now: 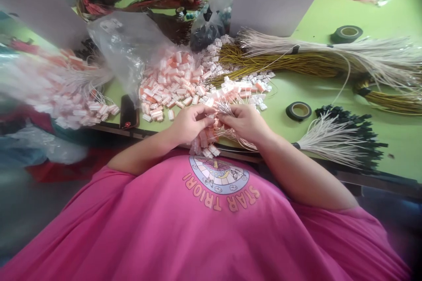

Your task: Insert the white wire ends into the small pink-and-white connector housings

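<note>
Smooth plastic connectors (169, 80), glossy plastic bag (120, 41), matt cloth shirt (198, 241)

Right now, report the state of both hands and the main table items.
Left hand: curled, grip unclear
Right hand: pinching thin wires
Connectors: heaped loose
Tape rolls: both lying flat
Long white wires: bundled, bound
Yellow wires: bundled
Black-ended wires: bound, fanned out
Clear bag: crumpled
Phone: lying flat

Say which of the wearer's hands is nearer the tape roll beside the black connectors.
Right. The right hand is left of the tape roll, not touching it; the left hand is farther left, beyond the right hand.
</note>
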